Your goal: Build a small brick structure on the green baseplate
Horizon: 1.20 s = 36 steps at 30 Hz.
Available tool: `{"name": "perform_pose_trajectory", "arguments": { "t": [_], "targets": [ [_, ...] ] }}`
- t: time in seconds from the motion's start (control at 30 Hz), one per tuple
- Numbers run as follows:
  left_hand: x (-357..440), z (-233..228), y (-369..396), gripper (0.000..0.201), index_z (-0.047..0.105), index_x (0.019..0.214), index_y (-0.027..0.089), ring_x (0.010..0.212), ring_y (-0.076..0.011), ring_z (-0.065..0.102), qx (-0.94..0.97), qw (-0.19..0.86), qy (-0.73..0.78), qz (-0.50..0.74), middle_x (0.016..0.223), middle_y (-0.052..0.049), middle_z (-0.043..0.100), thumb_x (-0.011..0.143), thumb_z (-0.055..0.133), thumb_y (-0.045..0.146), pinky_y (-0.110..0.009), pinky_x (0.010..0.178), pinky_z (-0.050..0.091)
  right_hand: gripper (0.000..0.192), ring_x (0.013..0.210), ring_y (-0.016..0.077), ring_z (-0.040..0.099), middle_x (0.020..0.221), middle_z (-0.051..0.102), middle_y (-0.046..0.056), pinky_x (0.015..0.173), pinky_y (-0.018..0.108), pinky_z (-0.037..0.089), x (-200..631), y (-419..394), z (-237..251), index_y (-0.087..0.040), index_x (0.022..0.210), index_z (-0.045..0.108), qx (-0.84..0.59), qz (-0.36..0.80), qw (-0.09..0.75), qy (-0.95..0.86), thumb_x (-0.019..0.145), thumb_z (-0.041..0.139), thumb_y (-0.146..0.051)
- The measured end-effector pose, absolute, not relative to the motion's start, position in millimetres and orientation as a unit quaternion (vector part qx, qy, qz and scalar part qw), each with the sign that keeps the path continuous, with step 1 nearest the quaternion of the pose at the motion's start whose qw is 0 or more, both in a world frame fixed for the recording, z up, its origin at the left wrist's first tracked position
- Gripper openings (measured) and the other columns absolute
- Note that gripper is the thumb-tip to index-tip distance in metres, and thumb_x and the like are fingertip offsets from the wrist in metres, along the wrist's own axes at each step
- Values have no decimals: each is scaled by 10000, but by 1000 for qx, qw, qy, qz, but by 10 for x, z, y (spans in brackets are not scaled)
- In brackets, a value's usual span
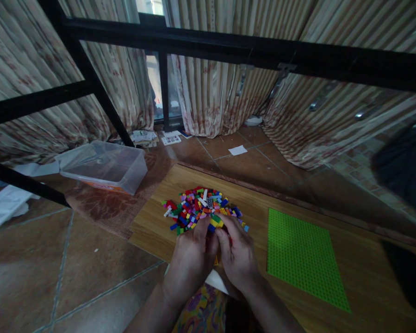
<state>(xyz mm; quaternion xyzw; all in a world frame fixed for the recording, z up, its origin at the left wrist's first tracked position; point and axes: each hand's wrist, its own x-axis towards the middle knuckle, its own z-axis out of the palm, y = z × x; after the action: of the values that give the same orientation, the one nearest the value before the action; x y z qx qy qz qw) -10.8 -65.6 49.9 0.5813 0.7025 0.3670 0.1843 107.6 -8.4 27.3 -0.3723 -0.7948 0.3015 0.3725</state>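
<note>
Both hands meet over the near side of a pile of small colourful building bricks (194,206). Between the fingers sits a small cluster of toy bricks (216,222) in yellow, green and blue. My left hand (193,252) is closed, its fingertips against the cluster's left side. Closed around the right side of the same cluster is my right hand (238,247). The fingers hide the lower part of the cluster. To the right of my hands a bright green studded baseplate (301,256) lies flat.
Everything lies on a low wooden board (254,208). A clear plastic bin (105,169) stands on the floor at left, near a black metal frame (107,108). Striped curtains (208,92) hang behind. A dark flat object (405,273) rests at the far right.
</note>
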Motion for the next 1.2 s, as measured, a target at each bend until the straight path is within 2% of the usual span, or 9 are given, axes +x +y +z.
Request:
{"name": "perform_pose_trajectory", "arguments": {
  "t": [0.17,0.3,0.5,0.57,0.7,0.83,0.97,1.1,1.2],
  "targets": [
    [-80,539,-673,257,576,1134,193,641,-154,675,559,186,697,409,765,-20,715,892,515,250,-224,590,482,293,982,181,652,1080,692,68,870,311,506,1075,-101,357,-214,1190,583,-419,313,375,-765,963,415,-292],
    [-113,564,-609,243,577,1113,192,666,-149,664,518,251,697,428,805,-21,712,890,512,263,-223,604,472,307,973,179,649,1091,693,60,860,301,498,1052,-49,396,-214,1174,594,-426,378,367,-736,959,415,-339],
    [-202,258,-451,191,587,1004,176,606,-126,593,452,335,658,501,736,9,654,889,506,306,-207,562,448,360,827,186,660,940,717,57,720,295,521,957,162,57,-181,1017,641,-482,487,370,-627,930,418,-450],
    [-227,116,-401,196,594,972,164,607,-130,583,440,334,669,497,722,6,643,879,521,320,-211,563,445,357,795,189,659,901,717,55,702,301,519,929,193,-78,-179,997,645,-490,478,366,-631,920,432,-454],
    [-262,-32,-349,217,604,999,166,596,-129,574,446,302,693,479,715,9,639,873,535,329,-214,560,438,331,812,205,666,899,721,62,718,316,517,910,169,-195,-192,1077,636,-494,425,351,-672,915,458,-419],
    [-299,-34,-343,214,618,1036,184,661,-143,625,471,272,702,459,825,-15,690,872,529,290,-228,609,468,296,906,214,665,1007,709,85,802,333,521,918,139,-180,-191,1108,630,-481,387,352,-703,874,534,-344],
    [-344,-32,-355,244,622,1080,185,756,-175,662,486,259,709,440,893,-46,711,857,532,229,-262,677,496,268,842,206,656,1003,678,89,787,349,531,933,129,-184,-182,1059,648,-483,332,337,-737,811,580,-258],
    [-386,-27,-400,322,540,1201,170,826,-187,662,476,288,690,464,997,-82,686,895,483,251,-289,702,515,246,760,178,639,1009,656,82,733,328,538,953,106,-143,-193,1045,645,-470,317,340,-750,814,568,-232],
    [-401,2,-425,330,500,1212,156,764,-168,643,448,339,653,508,942,-69,665,903,474,268,-284,672,519,240,862,183,639,1024,666,79,798,320,523,951,112,-42,-196,1069,643,-454,333,357,-745,877,519,-267]
  ]
}}
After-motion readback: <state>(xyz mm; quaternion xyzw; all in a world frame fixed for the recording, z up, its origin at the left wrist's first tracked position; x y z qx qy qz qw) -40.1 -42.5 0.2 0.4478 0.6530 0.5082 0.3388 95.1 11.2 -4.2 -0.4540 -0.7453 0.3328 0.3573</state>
